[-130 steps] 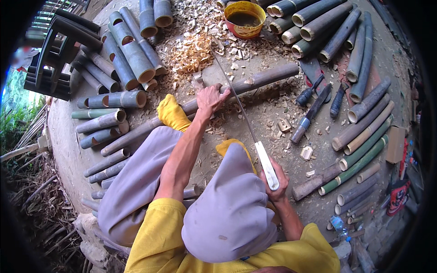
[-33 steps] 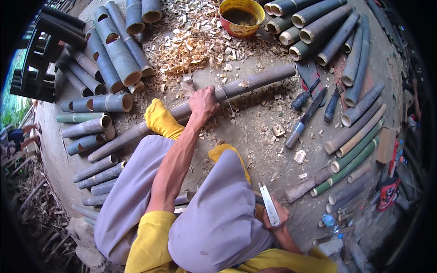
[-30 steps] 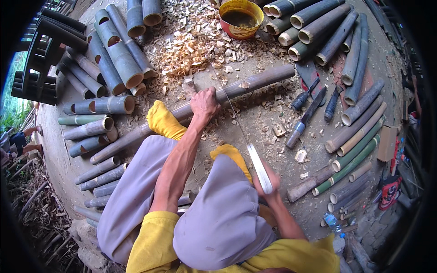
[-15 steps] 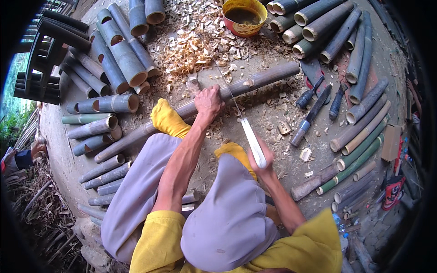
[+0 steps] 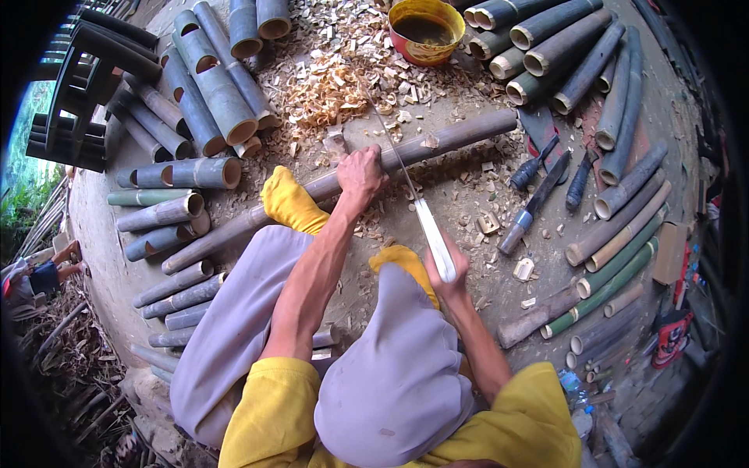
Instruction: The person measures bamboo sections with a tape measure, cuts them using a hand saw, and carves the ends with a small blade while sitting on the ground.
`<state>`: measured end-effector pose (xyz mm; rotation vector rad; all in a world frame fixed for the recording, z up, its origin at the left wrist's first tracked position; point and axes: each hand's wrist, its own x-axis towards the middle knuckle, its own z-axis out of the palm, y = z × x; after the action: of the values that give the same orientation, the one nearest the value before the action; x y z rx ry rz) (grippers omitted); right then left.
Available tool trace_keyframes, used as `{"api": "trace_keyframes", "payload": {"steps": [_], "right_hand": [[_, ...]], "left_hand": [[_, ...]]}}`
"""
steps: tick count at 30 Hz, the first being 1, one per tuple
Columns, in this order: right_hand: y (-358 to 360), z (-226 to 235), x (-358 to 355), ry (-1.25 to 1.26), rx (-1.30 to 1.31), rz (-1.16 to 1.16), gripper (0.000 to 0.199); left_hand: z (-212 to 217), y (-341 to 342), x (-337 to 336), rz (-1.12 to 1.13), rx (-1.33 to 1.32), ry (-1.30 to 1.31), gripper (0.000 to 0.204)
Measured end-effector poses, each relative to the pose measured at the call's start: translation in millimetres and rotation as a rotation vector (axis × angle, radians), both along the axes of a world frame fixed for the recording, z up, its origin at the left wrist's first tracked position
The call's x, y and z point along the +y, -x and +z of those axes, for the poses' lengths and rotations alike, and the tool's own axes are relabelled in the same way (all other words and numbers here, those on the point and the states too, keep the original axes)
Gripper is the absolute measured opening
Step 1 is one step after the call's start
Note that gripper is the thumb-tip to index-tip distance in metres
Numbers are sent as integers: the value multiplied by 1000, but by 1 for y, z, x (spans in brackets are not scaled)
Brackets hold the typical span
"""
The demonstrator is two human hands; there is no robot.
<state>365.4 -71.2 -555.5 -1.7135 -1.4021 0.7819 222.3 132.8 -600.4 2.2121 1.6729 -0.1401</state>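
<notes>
Here the left hand [image 5: 360, 168] clamps the long bamboo pole [image 5: 437, 144] on the ground at twelve o'clock; the right hand [image 5: 449, 273] grips a white-handled saw [image 5: 406, 183] mid-cut. Next probably steady strokes.

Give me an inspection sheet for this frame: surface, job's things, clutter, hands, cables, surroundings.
Surface: concrete slab, strewn with chips.
Job's things: long bamboo pole lying across slab; saw, blade on the pole.
Clutter: wood shavings, cut bamboo tubes, orange bowl, hand tools.
Hands: left hand pins the pole; right hand grips the saw's pale handle.
Cables: nothing seen.
Surroundings: dark stacked stools, greenery left, another person at left edge.
</notes>
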Motion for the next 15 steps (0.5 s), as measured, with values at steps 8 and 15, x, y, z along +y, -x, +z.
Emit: {"api": "trace_keyframes", "payload": {"steps": [8, 15], "right_hand": [[-32, 48, -153, 12, -140, 54, 38], [5, -13, 21, 57, 93, -26, 35]], "left_hand": [[-4, 14, 1, -3, 4, -56, 31], [-2, -3, 0, 9, 43, 12, 31]]}}
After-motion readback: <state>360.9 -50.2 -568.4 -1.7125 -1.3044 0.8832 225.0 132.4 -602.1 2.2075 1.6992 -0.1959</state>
